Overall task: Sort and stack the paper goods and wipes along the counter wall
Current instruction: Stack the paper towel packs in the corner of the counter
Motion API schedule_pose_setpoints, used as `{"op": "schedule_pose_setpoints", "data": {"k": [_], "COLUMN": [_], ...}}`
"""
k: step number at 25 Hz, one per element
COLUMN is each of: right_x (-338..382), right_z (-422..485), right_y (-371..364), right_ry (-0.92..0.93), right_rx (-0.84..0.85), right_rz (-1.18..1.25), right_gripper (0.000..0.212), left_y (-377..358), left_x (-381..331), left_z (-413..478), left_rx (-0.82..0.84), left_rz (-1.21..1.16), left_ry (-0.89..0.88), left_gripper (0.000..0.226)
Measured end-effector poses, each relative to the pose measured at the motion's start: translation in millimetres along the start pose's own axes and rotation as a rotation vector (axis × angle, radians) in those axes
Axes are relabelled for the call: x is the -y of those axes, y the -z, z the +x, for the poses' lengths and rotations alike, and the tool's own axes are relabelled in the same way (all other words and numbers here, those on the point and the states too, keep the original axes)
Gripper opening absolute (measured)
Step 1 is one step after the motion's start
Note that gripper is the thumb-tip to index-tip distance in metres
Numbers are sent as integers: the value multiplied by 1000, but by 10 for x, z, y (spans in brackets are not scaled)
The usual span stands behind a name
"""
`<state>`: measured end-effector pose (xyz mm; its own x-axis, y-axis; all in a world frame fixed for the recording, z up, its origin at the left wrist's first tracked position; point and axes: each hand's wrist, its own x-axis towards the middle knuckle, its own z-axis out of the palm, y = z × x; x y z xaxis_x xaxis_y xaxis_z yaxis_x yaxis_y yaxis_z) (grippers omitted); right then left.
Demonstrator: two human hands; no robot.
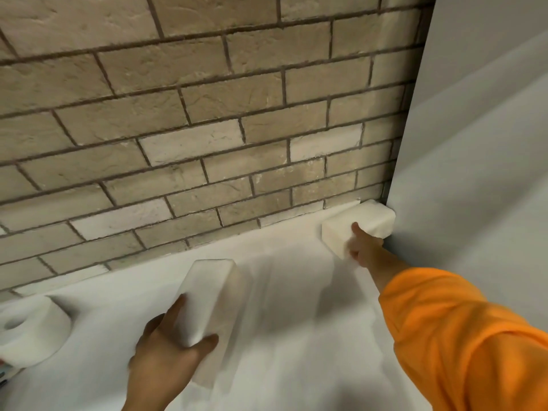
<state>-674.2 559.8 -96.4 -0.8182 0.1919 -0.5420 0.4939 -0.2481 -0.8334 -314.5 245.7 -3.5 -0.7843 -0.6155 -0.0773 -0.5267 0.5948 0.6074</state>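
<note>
My left hand (169, 348) grips a long white pack of paper goods (209, 304), held above the white counter (281, 336) with fingers on its left side and thumb on its near end. A second white pack (364, 222) lies in the far right corner, against the brick wall and the grey side panel. My right hand (363, 246), on an orange-sleeved arm, touches this pack's near face with its fingers; the hand is blurred. A toilet paper roll (32, 330) lies on the counter at the far left.
The brick wall (207, 129) runs along the back of the counter. A grey panel (474, 143) closes off the right side. A small printed item (4, 373) peeks in at the left edge below the roll.
</note>
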Motion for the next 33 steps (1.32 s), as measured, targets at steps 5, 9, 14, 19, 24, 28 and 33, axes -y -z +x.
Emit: {"op": "schedule_pose_setpoints", "data": {"k": [5,9,14,19,24,28,33], "right_x": [89,99,28,-594,-1111,-1114,-733], "right_z": [43,65,-299,-1488,-2597,-2500,-1742], "right_y": [7,72,433,288,122,177,385], "right_ry": [-136,-98,-176,-209,-255,-171,-148], "right_rx": [36,147,344,519,564,410,78], "right_rz": [199,51,25,-13,-36,-11,211], "right_gripper": [93,61,44,57,80,81,87], "left_y": [-61,-119,-254,-491,-716,-797,-675], "left_x": [-122,-197,-283,-442,-596,-628,-438], "left_z": [-25,-30,-28,-88,-241,-279,-27], "left_rx": [-10,-11,9,66,64,100,127], "left_rz": [-33,-40,10,86,190,126,-110], "left_ry": [-22,-32,-85,-234,-385,-482,-368], "left_gripper": [108,107,107,110,108,107,64]}}
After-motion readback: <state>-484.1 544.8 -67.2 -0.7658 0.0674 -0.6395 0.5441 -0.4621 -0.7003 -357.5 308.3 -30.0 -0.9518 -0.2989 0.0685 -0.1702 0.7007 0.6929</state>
